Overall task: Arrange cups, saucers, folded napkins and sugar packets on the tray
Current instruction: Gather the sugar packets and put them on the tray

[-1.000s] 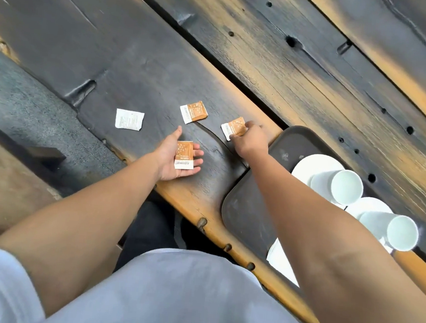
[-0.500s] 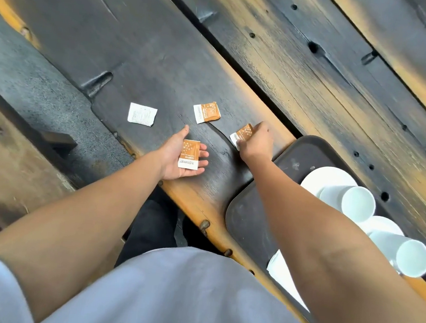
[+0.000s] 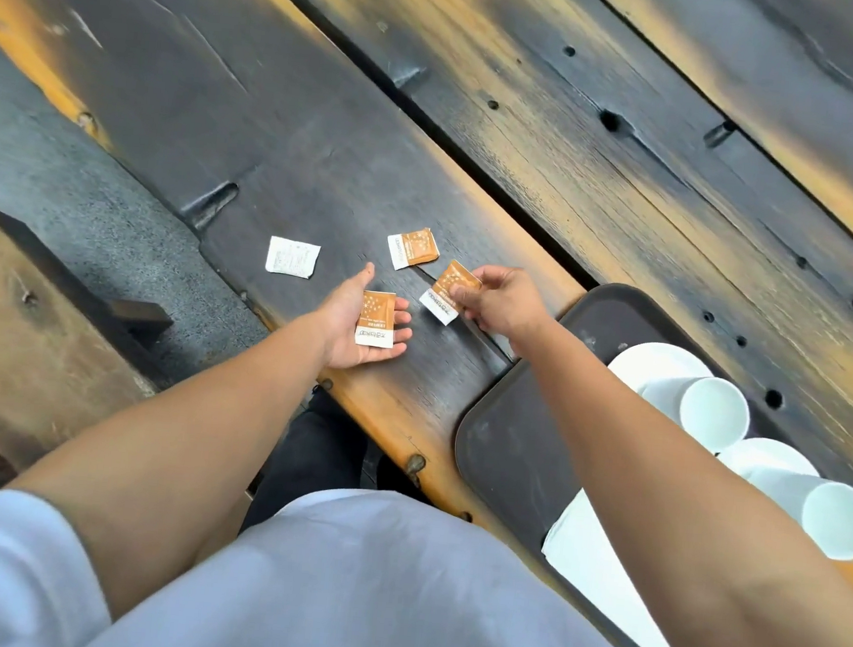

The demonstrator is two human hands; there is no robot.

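Observation:
My left hand lies palm up over the table with an orange sugar packet resting flat on its straight fingers. My right hand pinches a second orange sugar packet between thumb and fingers, lifted just off the wood. A third orange packet lies on the table behind the hands. A white packet lies further left. The dark tray at the right holds two white saucers with white cups on them and a folded white napkin at its near edge.
The table is dark weathered wooden planks with gaps and knot holes. Its near edge runs diagonally in front of my body. A wooden bench sits below at the left.
My right hand has lifted the orange packet off the table and turned it toward my left hand. My left hand has stayed put with its packet.

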